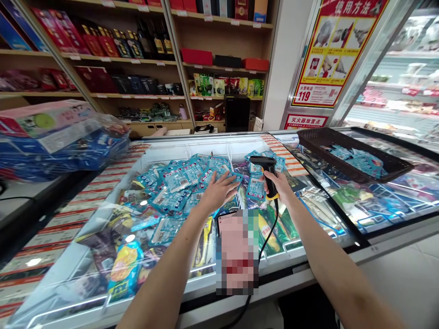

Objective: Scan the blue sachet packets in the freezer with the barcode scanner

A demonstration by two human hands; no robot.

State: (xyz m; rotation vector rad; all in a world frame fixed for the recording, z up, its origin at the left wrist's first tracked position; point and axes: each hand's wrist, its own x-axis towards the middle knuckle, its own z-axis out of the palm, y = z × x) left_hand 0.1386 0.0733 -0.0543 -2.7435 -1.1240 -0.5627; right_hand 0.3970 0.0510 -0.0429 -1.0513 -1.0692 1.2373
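Note:
My left hand (218,193) lies with fingers spread at the right edge of a pile of small blue packets (176,178). The packets lie loosely overlapped on the glass top of a chest freezer (164,147). In my right hand (280,186) is a black and yellow barcode scanner (263,161), its fingers wrapped round the handle and its head turned left. Several more blue packets (255,186) sit beside and below the scanner. From its handle a black cable (274,219) runs down towards me. A flat device (236,246), mostly pixelated, rests on the glass between my forearms.
A dark brown basket (322,144) with blue packets (363,160) stands on the freezer at right. Plastic-wrapped boxes (51,137) are stacked at left. Frozen goods (125,267) show through the glass. Behind are stocked shelves (219,20) and a black box (236,113).

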